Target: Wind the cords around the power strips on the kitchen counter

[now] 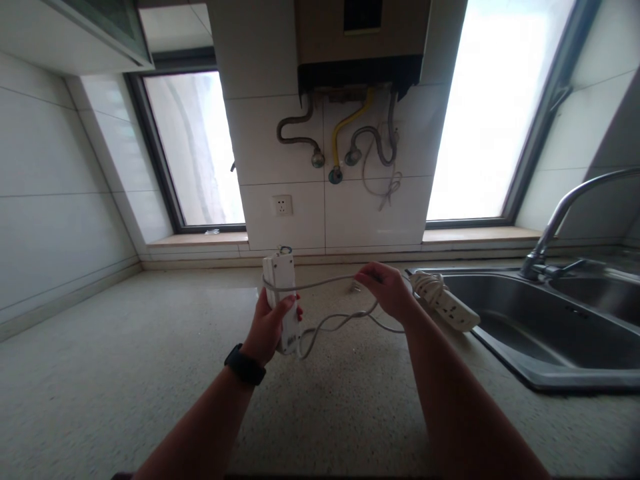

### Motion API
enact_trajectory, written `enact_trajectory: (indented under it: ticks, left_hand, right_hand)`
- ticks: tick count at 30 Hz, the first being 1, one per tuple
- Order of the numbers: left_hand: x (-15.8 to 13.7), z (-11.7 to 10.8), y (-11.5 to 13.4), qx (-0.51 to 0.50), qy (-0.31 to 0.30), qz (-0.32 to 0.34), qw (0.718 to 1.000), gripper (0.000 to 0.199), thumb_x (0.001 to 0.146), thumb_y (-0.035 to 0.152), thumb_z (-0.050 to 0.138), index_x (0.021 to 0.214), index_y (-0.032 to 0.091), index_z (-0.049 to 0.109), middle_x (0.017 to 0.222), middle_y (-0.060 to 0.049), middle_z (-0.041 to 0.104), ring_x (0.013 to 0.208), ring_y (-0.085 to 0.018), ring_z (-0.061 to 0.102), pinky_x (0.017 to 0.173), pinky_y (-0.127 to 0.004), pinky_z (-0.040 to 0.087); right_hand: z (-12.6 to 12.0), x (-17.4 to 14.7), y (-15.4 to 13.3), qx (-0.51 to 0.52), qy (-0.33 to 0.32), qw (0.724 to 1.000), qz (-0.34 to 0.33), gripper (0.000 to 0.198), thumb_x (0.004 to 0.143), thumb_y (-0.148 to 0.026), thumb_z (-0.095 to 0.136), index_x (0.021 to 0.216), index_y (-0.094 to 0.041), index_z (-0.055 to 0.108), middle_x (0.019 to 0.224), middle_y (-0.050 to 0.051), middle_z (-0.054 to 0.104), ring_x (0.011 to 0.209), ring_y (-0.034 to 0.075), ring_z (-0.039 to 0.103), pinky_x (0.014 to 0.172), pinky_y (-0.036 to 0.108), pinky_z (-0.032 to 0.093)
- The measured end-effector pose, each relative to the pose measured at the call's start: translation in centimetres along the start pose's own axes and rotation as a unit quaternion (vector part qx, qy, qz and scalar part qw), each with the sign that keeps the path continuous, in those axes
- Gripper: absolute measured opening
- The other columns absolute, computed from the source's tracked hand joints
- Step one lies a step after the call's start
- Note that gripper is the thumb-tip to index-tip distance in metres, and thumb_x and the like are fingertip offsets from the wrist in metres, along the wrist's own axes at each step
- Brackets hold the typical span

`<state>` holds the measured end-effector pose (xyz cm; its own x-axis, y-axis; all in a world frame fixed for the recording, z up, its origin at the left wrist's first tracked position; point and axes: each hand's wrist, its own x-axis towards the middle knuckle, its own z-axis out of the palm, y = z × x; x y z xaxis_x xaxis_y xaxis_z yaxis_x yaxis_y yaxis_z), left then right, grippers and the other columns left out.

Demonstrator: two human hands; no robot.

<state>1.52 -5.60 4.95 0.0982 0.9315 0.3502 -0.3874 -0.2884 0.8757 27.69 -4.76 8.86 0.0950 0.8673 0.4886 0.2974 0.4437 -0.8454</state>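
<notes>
My left hand [273, 320] is wrapped round a white power strip [284, 273], held upright over the countertop with its back side towards me. A pale grey power cord [325, 283] passes round the strip's upper part and runs to the right. There my right hand [383, 287] pinches the cord between thumb and fingers, pulling that stretch nearly straight. More of the cord hangs in loose loops between my hands and leaves the strip's lower end. Past my right hand, a second power strip [457, 312] with its cord wound round it rests beside the sink.
A steel double sink [520, 373] with a curved faucet [555, 220] is set into the right of the speckled countertop [150, 387]. On the wall are a socket [283, 205] and, beneath a water heater [363, 40], several pipes. Windows stand on both sides.
</notes>
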Motion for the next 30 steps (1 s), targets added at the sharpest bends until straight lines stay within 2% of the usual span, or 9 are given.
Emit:
enact_trajectory:
  ticks: [6, 11, 14, 16, 19, 22, 24, 27, 30]
  left_hand:
    - [1.0, -0.9, -0.1, 0.020, 0.063, 0.027, 0.997, 0.033, 0.083, 0.032, 0.069, 0.106, 0.021, 0.049, 0.094, -0.002, 0.061, 0.065, -0.015, 0.063, 0.057, -0.030, 0.052]
    - [1.5, -1.5, 0.7, -0.046, 0.113, 0.009, 0.992, 0.033, 0.082, 0.035, 0.067, 0.106, 0.021, 0.048, 0.093, -0.002, 0.062, 0.064, -0.014, 0.063, 0.058, -0.031, 0.052]
    - [1.5, -1.7, 1.1, -0.041, 0.120, 0.034, 0.991, 0.035, 0.081, 0.034, 0.069, 0.105, 0.021, 0.048, 0.092, -0.001, 0.062, 0.063, -0.014, 0.063, 0.058, -0.031, 0.053]
    - [1.3, -1.6, 1.2, -0.040, 0.110, 0.041, 0.992, 0.034, 0.081, 0.034, 0.068, 0.105, 0.021, 0.049, 0.092, -0.001, 0.062, 0.063, -0.015, 0.063, 0.058, -0.031, 0.053]
    - [1.1, -1.3, 1.0, -0.037, 0.082, 0.040, 0.995, 0.034, 0.081, 0.035, 0.067, 0.105, 0.020, 0.049, 0.092, -0.002, 0.062, 0.063, -0.015, 0.064, 0.058, -0.032, 0.052]
    - [0.9, -1.1, 0.7, 0.014, 0.067, 0.062, 0.996, 0.035, 0.080, 0.034, 0.069, 0.105, 0.021, 0.049, 0.092, -0.002, 0.062, 0.064, -0.015, 0.063, 0.059, -0.031, 0.052]
    - [0.8, -1.1, 0.6, 0.082, 0.064, 0.091, 0.990, 0.035, 0.079, 0.032, 0.070, 0.106, 0.021, 0.051, 0.089, -0.002, 0.062, 0.065, -0.014, 0.061, 0.061, -0.029, 0.051]
    - [0.7, -1.1, 0.6, 0.221, 0.065, 0.147, 0.962, 0.045, 0.078, 0.028, 0.071, 0.120, 0.021, 0.055, 0.091, -0.004, 0.063, 0.073, -0.015, 0.059, 0.068, -0.029, 0.049]
    - [0.6, -1.1, 0.4, 0.341, 0.043, 0.191, 0.920, 0.067, 0.080, 0.027, 0.070, 0.143, 0.025, 0.046, 0.117, -0.010, 0.063, 0.100, -0.022, 0.060, 0.089, -0.037, 0.047]
  right_hand:
    - [-2.1, 1.1, 2.4, -0.022, 0.123, 0.992, -0.015, 0.049, 0.070, -0.058, 0.073, 0.079, -0.012, 0.063, 0.059, -0.006, 0.044, 0.057, -0.002, 0.032, 0.053, 0.014, 0.026]
    - [-3.3, 1.8, 4.7, -0.023, 0.192, 0.981, 0.015, 0.053, 0.069, -0.063, 0.070, 0.080, -0.012, 0.063, 0.056, -0.006, 0.042, 0.055, 0.000, 0.031, 0.052, 0.015, 0.025]
    - [-2.9, 1.9, 5.5, -0.057, 0.161, 0.985, 0.029, 0.061, 0.067, -0.071, 0.067, 0.078, -0.011, 0.063, 0.055, -0.005, 0.042, 0.055, 0.000, 0.030, 0.052, 0.015, 0.024]
    - [-2.4, 1.9, 5.7, -0.111, 0.142, 0.983, 0.039, 0.062, 0.072, -0.072, 0.060, 0.080, -0.011, 0.065, 0.060, -0.004, 0.048, 0.056, 0.001, 0.033, 0.054, 0.015, 0.027]
    - [-1.5, 1.7, 6.0, -0.228, 0.078, 0.968, 0.074, 0.055, 0.082, -0.065, 0.050, 0.085, -0.013, 0.067, 0.066, -0.001, 0.057, 0.058, 0.001, 0.038, 0.058, 0.015, 0.029]
    - [-0.4, 1.1, 6.0, -0.285, 0.021, 0.953, 0.097, 0.046, 0.084, -0.055, 0.050, 0.082, -0.013, 0.070, 0.068, 0.003, 0.063, 0.058, 0.003, 0.043, 0.061, 0.017, 0.029]
    - [0.6, 0.5, 5.5, -0.299, 0.012, 0.950, 0.093, 0.037, 0.084, -0.047, 0.053, 0.088, -0.015, 0.072, 0.082, 0.007, 0.070, 0.069, 0.006, 0.053, 0.069, 0.019, 0.035]
    - [2.9, -0.6, 3.9, -0.309, -0.003, 0.950, 0.044, 0.034, 0.082, -0.035, 0.059, 0.112, -0.023, 0.068, 0.120, 0.007, 0.067, 0.107, 0.015, 0.060, 0.095, 0.027, 0.041]
    - [5.6, -1.7, 1.7, -0.236, -0.072, 0.968, -0.047, 0.046, 0.086, -0.045, 0.057, 0.129, -0.027, 0.057, 0.133, 0.005, 0.061, 0.123, 0.015, 0.057, 0.110, 0.032, 0.040]
